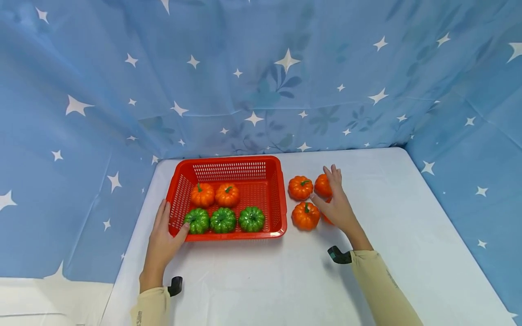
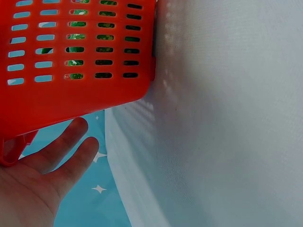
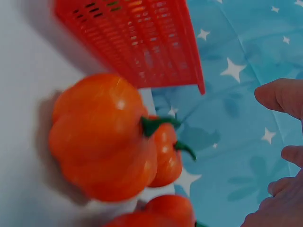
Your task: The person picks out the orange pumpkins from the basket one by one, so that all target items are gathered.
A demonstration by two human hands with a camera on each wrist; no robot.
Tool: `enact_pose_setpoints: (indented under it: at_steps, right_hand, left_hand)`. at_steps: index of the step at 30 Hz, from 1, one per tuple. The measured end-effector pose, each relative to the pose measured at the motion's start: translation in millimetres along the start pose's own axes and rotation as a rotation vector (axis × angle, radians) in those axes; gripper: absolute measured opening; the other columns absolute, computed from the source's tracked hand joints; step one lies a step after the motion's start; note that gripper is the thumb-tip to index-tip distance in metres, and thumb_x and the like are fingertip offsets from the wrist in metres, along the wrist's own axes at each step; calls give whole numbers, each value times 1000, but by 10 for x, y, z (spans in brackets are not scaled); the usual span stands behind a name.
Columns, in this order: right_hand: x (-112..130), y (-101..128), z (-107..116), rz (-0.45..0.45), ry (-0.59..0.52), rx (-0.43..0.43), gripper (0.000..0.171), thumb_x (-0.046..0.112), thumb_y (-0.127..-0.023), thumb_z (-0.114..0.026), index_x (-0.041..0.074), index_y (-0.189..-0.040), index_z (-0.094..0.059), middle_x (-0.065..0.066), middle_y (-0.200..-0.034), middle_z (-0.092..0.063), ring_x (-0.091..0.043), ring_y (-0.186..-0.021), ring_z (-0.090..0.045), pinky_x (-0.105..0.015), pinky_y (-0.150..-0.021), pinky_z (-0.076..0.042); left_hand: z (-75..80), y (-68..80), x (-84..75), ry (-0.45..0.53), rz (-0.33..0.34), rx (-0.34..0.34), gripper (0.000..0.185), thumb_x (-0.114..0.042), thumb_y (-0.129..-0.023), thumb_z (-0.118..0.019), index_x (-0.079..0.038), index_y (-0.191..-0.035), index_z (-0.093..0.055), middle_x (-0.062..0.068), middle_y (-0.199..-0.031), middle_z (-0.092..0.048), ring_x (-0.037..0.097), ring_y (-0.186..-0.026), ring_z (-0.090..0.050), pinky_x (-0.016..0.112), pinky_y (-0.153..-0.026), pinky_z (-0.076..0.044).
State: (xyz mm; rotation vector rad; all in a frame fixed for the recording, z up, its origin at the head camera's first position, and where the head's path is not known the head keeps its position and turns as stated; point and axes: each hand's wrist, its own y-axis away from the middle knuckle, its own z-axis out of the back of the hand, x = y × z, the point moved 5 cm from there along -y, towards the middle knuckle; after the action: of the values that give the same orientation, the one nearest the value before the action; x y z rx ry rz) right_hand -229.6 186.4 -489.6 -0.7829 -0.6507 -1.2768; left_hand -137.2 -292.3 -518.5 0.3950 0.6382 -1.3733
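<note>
A red plastic basket (image 1: pixel 228 159) holds three green pumpkins (image 1: pixel 223 220) along its front wall and two orange pumpkins (image 1: pixel 215 195) behind them. My left hand (image 1: pixel 163 240) rests at the basket's front left corner, thumb by the rim and fingers along the outside of the left wall. In the left wrist view those fingers (image 2: pixel 71 158) look fairly straight. To the right of the basket several orange pumpkins (image 1: pixel 306 216) stand in a group. Above the right-hand ones hovers my right hand (image 1: pixel 338 208), fingers spread and holding nothing, partly hiding two pumpkins.
A white cloth covers the table (image 1: pixel 261 280). Blue star-patterned curtain (image 1: pixel 253 90) hangs behind the table and along both sides. The basket's right wall (image 3: pixel 165 42) stands close to the loose orange pumpkins.
</note>
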Motion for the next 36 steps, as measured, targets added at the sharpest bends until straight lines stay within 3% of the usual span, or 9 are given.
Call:
enact_pose_setpoints:
  at_steps: [10,18,22,28,36]
  right_hand:
    - [326,-144,-277,52,-173,123,84,39,-91,-67,41,-155,-14,15,-162,4,-21,-151,-2,-68,-106,-28]
    - [556,-273,-451,5,-174,183,85,45,-89,-66,43,-155,-14,13,-163,-2,-28,-150,-11,-69,-105,-29]
    - [674,-321,-523,12,-198,207,87,52,-86,-67,42,-155,-14,14,-162,-8,-26,-149,-15,-64,-107,-32]
    - [849,-393,-634,48,-317,274,86,48,-88,-68,38,-155,-16,15,-160,-16,-18,-149,-16,-56,-113,-28]
    - [999,-537,-821,52,-257,362,85,54,-86,-67,42,-155,-18,11,-160,-20,-20,-146,-24,-56,-110,-34]
  left_hand:
    - [10,3,-23,17,-10,-3,85,-40,-92,-62,-22,-158,-13,-7,-164,-5,36,-145,-23,70,-101,-33]
    - [8,11,-31,27,-14,0,84,-42,-93,-61,-21,-158,-12,-9,-164,-3,36,-145,-23,71,-102,-32]
    - [31,14,-37,19,-22,-11,84,-40,-92,-61,-21,-158,-13,-7,-164,-5,36,-145,-24,70,-102,-33]
    - [29,11,-40,24,-23,-10,84,-40,-92,-62,-20,-158,-14,-7,-164,-5,36,-145,-24,70,-102,-33]
    - [10,12,-18,22,-13,-7,85,-42,-92,-61,-23,-158,-12,-10,-164,-4,36,-145,-24,70,-102,-32]
